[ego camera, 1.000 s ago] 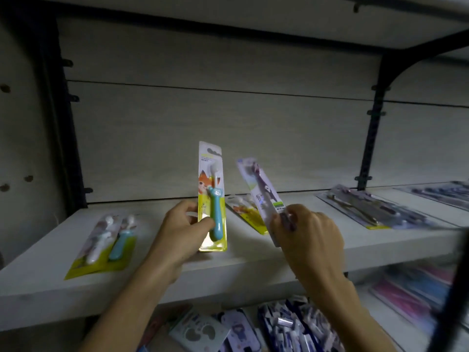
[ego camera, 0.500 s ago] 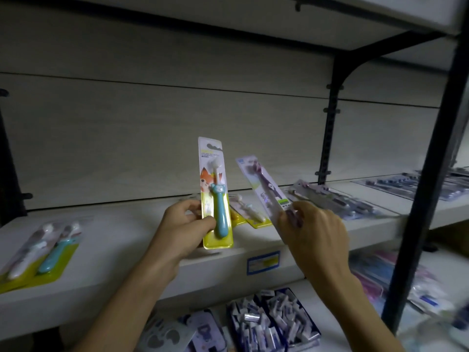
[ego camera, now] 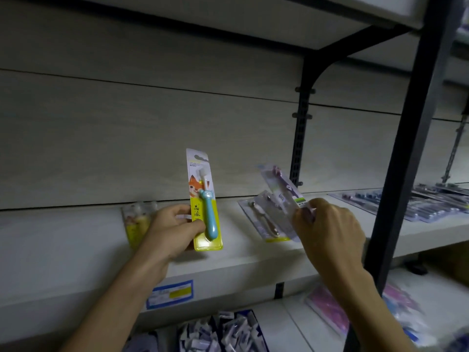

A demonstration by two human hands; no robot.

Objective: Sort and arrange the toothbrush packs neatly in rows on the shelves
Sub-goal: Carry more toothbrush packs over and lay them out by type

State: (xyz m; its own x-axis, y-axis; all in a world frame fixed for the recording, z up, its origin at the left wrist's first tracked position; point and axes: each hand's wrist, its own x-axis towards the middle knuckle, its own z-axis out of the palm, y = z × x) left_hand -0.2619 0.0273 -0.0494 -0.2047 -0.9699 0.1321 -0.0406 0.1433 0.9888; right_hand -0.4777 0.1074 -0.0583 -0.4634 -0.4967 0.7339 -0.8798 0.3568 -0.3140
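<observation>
My left hand grips a yellow pack with a blue child's toothbrush and a fox picture, held upright over the white shelf. My right hand pinches the lower end of a purple toothbrush pack, tilted up to the left. Directly below that pack, a similar purple pack lies flat on the shelf. Behind my left hand lies a yellow pack, blurred and partly hidden.
A black upright post stands just right of my right hand. Rows of dark toothbrush packs lie on the shelf beyond it. Below, a box of small packets and pink packs fill the lower shelf. A blue price label marks the shelf edge.
The view has swung right; the yellow packs at the far left have left the frame. Both hands have travelled right along the shelf with their packs, the right one over the flat purple pack.
</observation>
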